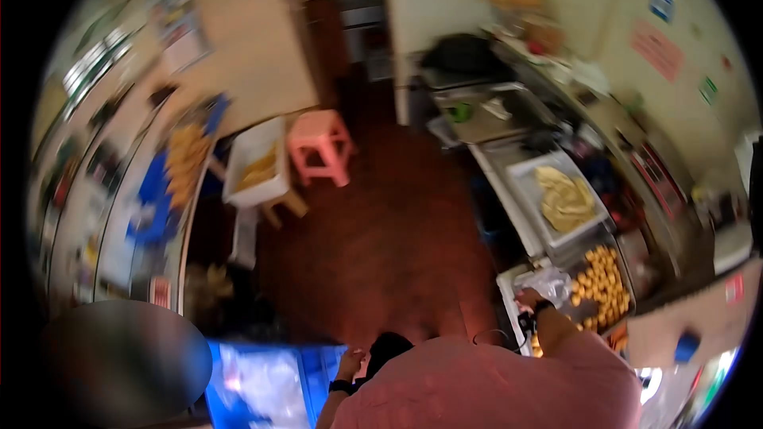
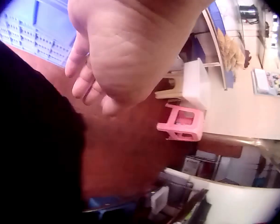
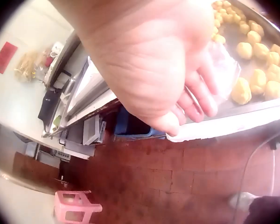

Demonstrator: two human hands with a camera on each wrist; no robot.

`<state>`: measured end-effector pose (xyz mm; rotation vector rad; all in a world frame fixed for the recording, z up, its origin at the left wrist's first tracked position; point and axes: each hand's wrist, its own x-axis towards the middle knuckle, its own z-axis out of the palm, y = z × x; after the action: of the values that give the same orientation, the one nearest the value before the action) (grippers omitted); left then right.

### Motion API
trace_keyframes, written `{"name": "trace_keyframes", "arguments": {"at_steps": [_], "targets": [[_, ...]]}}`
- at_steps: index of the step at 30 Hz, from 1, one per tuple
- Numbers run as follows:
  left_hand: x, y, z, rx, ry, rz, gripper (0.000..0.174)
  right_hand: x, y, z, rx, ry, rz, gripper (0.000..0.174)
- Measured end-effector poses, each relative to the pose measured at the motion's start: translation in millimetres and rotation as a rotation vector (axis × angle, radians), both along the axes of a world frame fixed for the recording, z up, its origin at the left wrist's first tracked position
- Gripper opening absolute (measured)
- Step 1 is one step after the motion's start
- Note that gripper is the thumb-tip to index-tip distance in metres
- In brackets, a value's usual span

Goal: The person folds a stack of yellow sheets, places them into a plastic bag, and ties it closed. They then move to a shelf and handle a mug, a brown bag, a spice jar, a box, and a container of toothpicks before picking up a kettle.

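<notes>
My right hand (image 1: pixel 528 299) is at the near-left edge of a metal tray (image 1: pixel 584 310), palm down over its rim. Spread across that tray are many small yellow dough balls (image 1: pixel 600 282). A crumpled sheet of clear plastic (image 1: pixel 548 282) lies right by the fingers; in the right wrist view the plastic (image 3: pixel 226 70) shows behind them, and the fingers are loosely bent. My left hand (image 1: pixel 350 364) hangs low beside the body. Seen in the left wrist view, the left hand (image 2: pixel 126 51) has relaxed, slightly curled fingers with nothing in them.
Beyond the tray, a white tub (image 1: pixel 517 171) holds a mass of pale dough (image 1: pixel 566 202). Across the red floor (image 1: pixel 381 230) stand a pink stool (image 1: pixel 314 137) and a white bin (image 1: pixel 238 191). A blue crate (image 1: pixel 310 365) sits close at my left, near a blurred round object (image 1: pixel 127 361).
</notes>
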<state>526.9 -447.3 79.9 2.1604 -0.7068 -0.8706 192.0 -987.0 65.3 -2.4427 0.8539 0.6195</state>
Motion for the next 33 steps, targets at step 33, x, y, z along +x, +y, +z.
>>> {"name": "trace_keyframes", "arguments": {"at_steps": [33], "targets": [[364.6,-635.0,130.2,0.324,0.238,-0.707,0.023,273.0,-441.9,133.5,-0.289,-0.519,-1.362,0.057]]}}
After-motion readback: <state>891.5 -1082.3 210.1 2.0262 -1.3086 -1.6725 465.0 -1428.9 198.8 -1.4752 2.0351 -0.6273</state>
